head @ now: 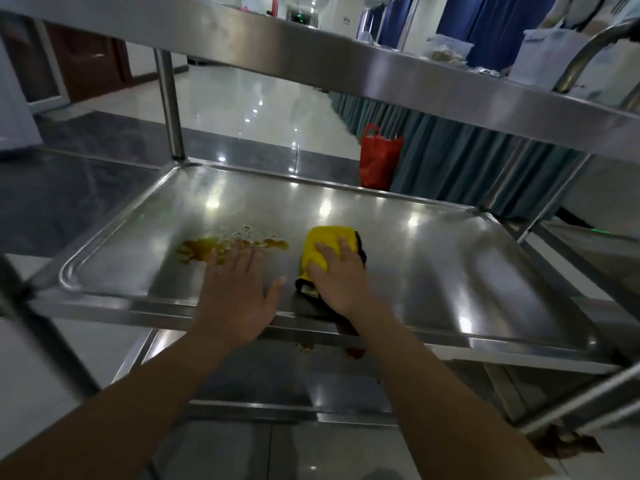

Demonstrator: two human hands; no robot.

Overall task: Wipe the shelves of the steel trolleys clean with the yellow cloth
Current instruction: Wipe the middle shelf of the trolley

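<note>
Yellow cloth (pixel 327 249) near shelf (pixel 433 244) front edge, long axis front-to-back; right hand (pixel 341 278) fingers flat on cloth; left hand (pixel 235 289) fingers spread by brown spill (pixel 204 249).

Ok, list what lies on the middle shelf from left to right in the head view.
Brown spill → left hand → yellow cloth with the right hand on it.

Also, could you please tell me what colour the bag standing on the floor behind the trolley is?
Red bag, seen best in the head view.
</note>
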